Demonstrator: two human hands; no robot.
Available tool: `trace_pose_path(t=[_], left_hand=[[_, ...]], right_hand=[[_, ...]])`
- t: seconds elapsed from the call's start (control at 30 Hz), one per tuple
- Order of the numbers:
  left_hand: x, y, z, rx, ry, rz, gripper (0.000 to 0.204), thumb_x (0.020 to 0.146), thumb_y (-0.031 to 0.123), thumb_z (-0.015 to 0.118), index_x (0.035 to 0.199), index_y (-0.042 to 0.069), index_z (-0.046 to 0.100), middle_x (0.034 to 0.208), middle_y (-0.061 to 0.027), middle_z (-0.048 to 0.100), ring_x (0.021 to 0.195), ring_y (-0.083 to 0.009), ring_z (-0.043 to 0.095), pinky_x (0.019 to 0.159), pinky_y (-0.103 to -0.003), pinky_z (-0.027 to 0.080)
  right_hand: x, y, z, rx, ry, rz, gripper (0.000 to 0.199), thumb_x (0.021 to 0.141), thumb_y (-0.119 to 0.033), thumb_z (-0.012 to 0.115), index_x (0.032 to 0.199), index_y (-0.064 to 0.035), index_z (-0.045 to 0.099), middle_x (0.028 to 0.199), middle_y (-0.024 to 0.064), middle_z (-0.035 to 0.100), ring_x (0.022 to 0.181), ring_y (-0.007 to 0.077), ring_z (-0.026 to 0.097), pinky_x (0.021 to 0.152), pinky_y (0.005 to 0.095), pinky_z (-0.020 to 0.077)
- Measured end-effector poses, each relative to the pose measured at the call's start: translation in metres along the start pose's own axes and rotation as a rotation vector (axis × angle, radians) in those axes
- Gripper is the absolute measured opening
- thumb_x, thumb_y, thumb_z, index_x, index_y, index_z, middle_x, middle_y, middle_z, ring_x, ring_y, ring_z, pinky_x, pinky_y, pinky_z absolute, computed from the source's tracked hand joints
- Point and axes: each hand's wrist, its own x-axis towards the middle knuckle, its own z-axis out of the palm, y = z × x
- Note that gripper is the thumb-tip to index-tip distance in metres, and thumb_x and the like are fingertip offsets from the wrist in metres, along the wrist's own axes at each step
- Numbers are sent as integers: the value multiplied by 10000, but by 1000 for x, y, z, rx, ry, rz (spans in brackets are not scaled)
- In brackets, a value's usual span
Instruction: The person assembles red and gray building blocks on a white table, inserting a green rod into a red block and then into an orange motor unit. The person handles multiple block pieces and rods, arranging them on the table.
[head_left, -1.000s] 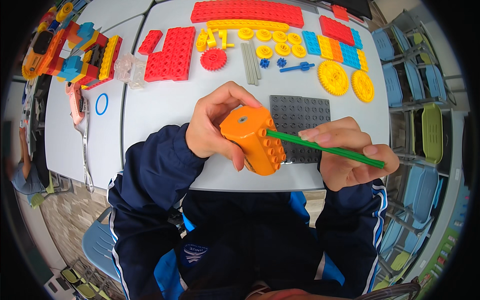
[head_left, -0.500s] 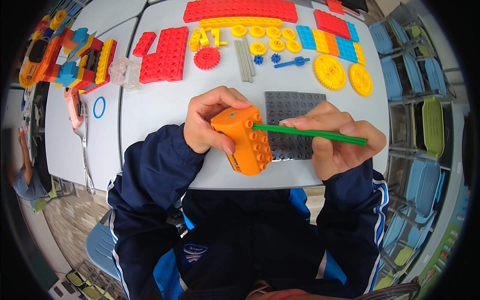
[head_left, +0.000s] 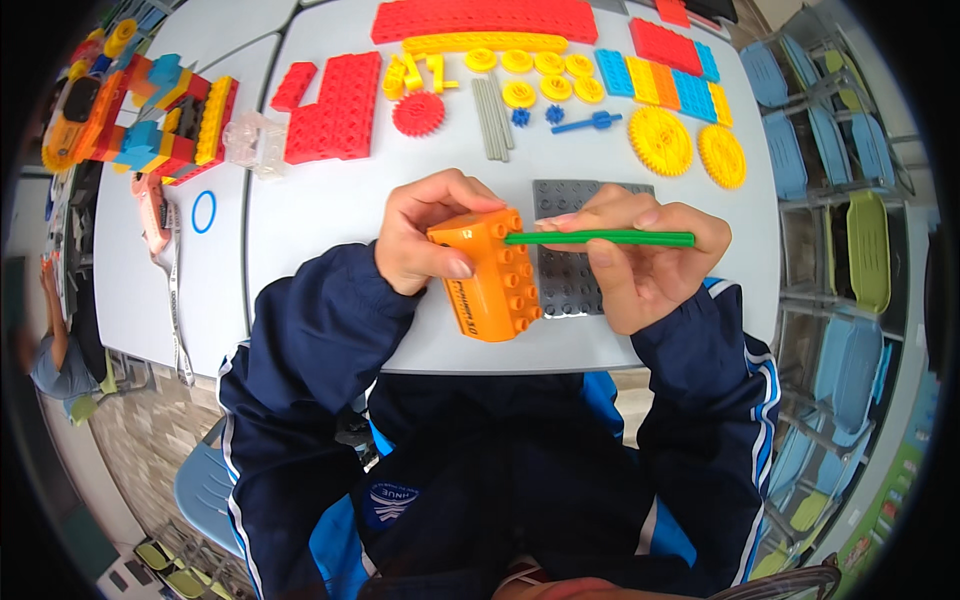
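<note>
My left hand [head_left: 432, 232] is closed around an orange studded block [head_left: 482, 285], tilted so its row of round studs faces right. In my right hand [head_left: 650, 250] a long green rod [head_left: 615, 238] is pinched between thumb and fingers. The rod's left end meets the upper part of the block's studded side; whether it sits in a hole cannot be made out. Below and behind the rod, a dark grey studded baseplate [head_left: 568, 282] lies on the table, partly hidden by my right hand.
Beyond my hands lie grey rods [head_left: 491, 120], a red gear [head_left: 418, 115], yellow wheels [head_left: 518, 95], large yellow gears [head_left: 660, 141] and red plates [head_left: 335, 108]. At left are a built brick model [head_left: 165, 120], a blue ring [head_left: 203, 212] and a lanyard [head_left: 174, 290]. Chairs [head_left: 845, 370] stand at right.
My right hand has moved left toward the block, and less of the green rod shows. The block has turned slightly, showing more of its front face. The rod is now nearly level.
</note>
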Motion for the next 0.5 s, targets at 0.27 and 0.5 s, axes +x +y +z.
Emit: trace_pose_path(t=[0.27, 0.5], left_hand=[[5, 5, 7, 77, 62, -59, 572, 822, 518, 641, 1048, -7, 606, 974, -116, 671, 855, -188, 665, 803, -306, 532], [11, 18, 6, 26, 107, -411, 815, 913, 716, 247, 1075, -2, 598, 997, -144, 666, 850, -207, 675, 794, -305, 543]], right_hand=[[-2, -3, 0, 37, 26, 164, 224, 829, 93, 645, 1023, 1, 581, 965, 159, 694, 752, 173, 628, 654, 275, 484], [13, -7, -15, -126, -241, 226, 150, 859, 31, 664, 996, 8, 607, 909, 123, 672, 788, 186, 629, 692, 290, 500]])
